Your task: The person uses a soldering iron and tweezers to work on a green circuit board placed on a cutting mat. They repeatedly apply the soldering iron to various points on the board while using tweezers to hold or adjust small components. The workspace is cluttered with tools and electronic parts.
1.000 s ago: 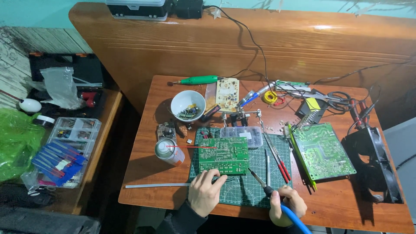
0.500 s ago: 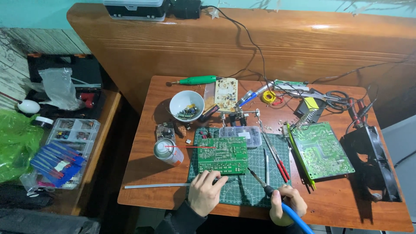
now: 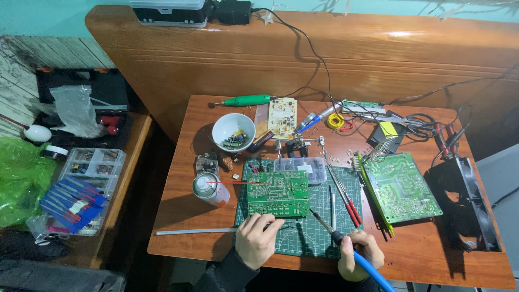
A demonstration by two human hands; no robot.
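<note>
A: Where is the green rectangular circuit board now?

B: It lies flat on the dark green cutting mat, in the middle of the wooden surface. The left hand rests at the near edge of the board, fingers curled on it. The right hand, near and to the right of the board, is closed around a soldering iron with a blue handle, its tip pointing toward the near right corner of the board.

A: How will the board handle?

B: I judge it light and stiff, but fragile; better to hold it by the bare edges, not by the components.

A: Is there room to move?

B: Little. A white spray can stands just left of the board, a clear plastic box touches its far edge, and red-handled tools lie just to its right. The mat nearer than the board is more open.
</note>
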